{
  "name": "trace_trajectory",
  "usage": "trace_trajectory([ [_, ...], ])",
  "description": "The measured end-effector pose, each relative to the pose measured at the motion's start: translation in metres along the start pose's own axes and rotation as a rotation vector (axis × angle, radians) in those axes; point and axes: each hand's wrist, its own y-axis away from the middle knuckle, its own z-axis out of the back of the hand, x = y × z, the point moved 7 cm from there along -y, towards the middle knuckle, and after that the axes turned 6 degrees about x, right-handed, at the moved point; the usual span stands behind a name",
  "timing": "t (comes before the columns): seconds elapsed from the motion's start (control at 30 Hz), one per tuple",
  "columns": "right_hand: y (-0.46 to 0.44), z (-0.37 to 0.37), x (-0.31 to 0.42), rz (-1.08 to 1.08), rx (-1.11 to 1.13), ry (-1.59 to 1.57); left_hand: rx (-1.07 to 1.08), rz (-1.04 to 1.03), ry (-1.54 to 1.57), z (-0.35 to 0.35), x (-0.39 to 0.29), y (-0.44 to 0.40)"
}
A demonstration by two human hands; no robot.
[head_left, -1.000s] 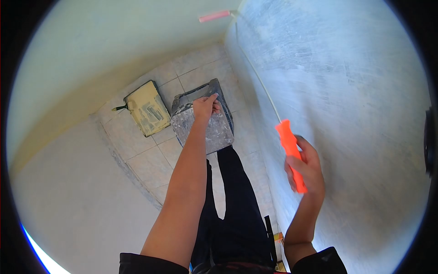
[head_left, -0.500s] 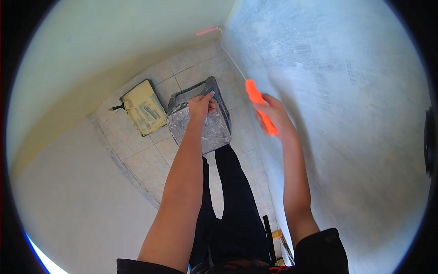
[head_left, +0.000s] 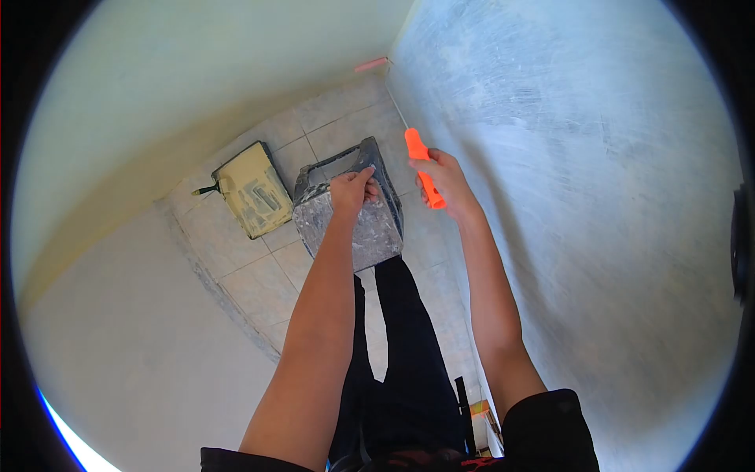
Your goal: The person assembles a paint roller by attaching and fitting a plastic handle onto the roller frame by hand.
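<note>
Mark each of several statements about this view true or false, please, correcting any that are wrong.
1. The right hand grips the orange handle. True.
2. The brush lies at the edge of the tray. True.
3. The left hand holds the brush. False: it is at the grey stool.
4. The roller sleeve is green. False: it is pink.
5. The tray sits on top of the stool. False: it lies beside it, on the tiled floor.
</note>
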Motion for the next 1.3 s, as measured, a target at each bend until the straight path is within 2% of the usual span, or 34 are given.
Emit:
trace_trajectory([
  [0.1, 0.029, 0.008, 0.003, -0.006, 0.021, 0.003, 0.009, -0.004, -0.016, -0.001, 0.003, 0.001],
  [0.3, 0.199, 0.026, 0.044, -0.007, -0.084, 0.01, 0.029, -0.007, 0.03, 0.0, 0.003, -0.001],
  [0.37, 0.213, 0.025, 0.046, -0.007, -0.002, -0.048, 0.025, 0.01, 0.008, 0.001, 0.007, -0.003],
  [0.47, 0.165, 0.028, 0.043, -0.089, -0.031, -0.054, 0.009, 0.007, -0.01, 0.001, 0.004, -0.001],
  [0.6, 0.046, 0.03, 0.015, -0.073, 0.047, -0.03, 0.012, -0.012, -0.02, 0.001, 0.004, -0.002],
  [0.67, 0.017, 0.028, 0.02, -0.079, 0.04, 0.003, 0.013, -0.014, 0.001, 0.0, 0.003, -0.001],
  [0.77, 0.027, 0.031, 0.025, -0.085, 0.055, 0.044, 0.015, -0.004, -0.007, 0.001, 0.004, -0.002],
  [0.97, 0.139, 0.036, 0.049, -0.096, 0.034, 0.012, 0.024, 0.0, 0.014, 0.0, 0.006, -0.003],
  [1.03, 0.152, 0.035, 0.047, -0.085, 0.019, -0.178, 0.019, 0.008, 0.014, -0.001, 0.002, 0.001],
  [1.17, 0.134, 0.028, 0.047, -0.074, 0.014, -0.227, 0.034, 0.004, 0.031, -0.001, 0.0, 0.0],
  [1.3, 0.072, 0.018, 0.044, -0.077, -0.032, -0.116, 0.018, -0.002, -0.019, -0.001, -0.001, 0.001],
])
